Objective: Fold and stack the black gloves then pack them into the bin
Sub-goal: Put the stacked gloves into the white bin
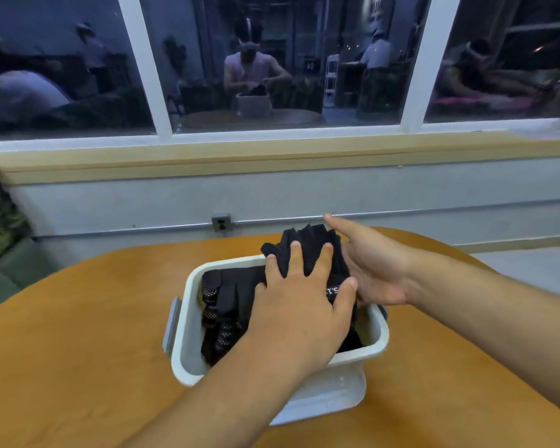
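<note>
Left hand (301,302): reaches in from the lower left, palm down on top of the glove stack, over the middle of the bin.
Left fingers (295,253): spread wide and straight, pressing flat on the black cloth. The thumb splays to the right, its tip close to the other palm.
Glove stack (311,244): black and folded, directly under the left fingers and sticking out past their tips over the bin's far rim. It is tilted, with the far end higher than the rim. Some white lettering shows between left index finger and thumb, too blurred to read.
Right hand (379,270): comes in from the right, palm set against the right side of the stack.
Right fingers (332,221): the index finger is straight and runs along the stack's far right edge, its tip past the cloth. The others are hidden behind the gloves, so I cannot tell whether they curl.
Dotted gloves (217,321): black with pale grip dots, lying in the bin's left part, just left of the left little finger.
Bin (188,360): pale grey with rounded corners and a handle on its left side, standing on the table.
Table (78,318): orange-brown wood with a rounded far edge.
Wall outlet (220,223): on the grey wall beyond the fingertips, to their left.
Window (146,66): dark glass in a white frame, high above the hands.
</note>
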Available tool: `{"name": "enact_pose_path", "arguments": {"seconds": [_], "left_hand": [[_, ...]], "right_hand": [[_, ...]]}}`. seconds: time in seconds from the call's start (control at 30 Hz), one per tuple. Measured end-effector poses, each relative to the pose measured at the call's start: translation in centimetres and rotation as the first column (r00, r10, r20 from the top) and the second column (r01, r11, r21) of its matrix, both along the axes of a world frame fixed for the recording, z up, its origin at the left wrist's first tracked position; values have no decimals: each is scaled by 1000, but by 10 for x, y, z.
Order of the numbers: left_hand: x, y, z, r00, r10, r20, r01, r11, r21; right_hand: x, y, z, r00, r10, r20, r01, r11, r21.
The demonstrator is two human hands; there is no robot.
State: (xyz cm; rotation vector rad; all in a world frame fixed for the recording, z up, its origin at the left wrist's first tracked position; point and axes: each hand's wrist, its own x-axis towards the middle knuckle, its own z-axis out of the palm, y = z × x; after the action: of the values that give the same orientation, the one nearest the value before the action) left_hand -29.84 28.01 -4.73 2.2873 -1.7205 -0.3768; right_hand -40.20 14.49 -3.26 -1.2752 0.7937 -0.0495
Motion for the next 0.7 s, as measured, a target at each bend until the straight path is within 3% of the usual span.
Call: {"name": "enact_pose_path", "arguments": {"seconds": [0.37, 0.47, 0.53, 0.6, 0.7], "left_hand": [[-17, -5, -6, 1000, 0, -31, 4, 993, 114], [-19, -5, -10, 1000, -5, -27, 8, 992, 127], [-21, -7, -11, 1000, -12, -29, 16, 991, 130], [-19, -8, -11, 999, -18, -48, 24, 993, 119], [-6, -5, -9, 992, -61, -109, 66, 997, 41]], "right_hand": [[-6, -4, 10, 998, -58, -29, 58, 998, -13], [-10, -8, 23, 980, -190, 54, 196, 967, -164], [-12, -7, 36, 973, -201, 112, 229, 900, -372], [-12, -2, 46, 993, -83, 84, 117, 796, -594], [-10, 9, 45, 963, 112, -245, -263, 588, -765]]}}
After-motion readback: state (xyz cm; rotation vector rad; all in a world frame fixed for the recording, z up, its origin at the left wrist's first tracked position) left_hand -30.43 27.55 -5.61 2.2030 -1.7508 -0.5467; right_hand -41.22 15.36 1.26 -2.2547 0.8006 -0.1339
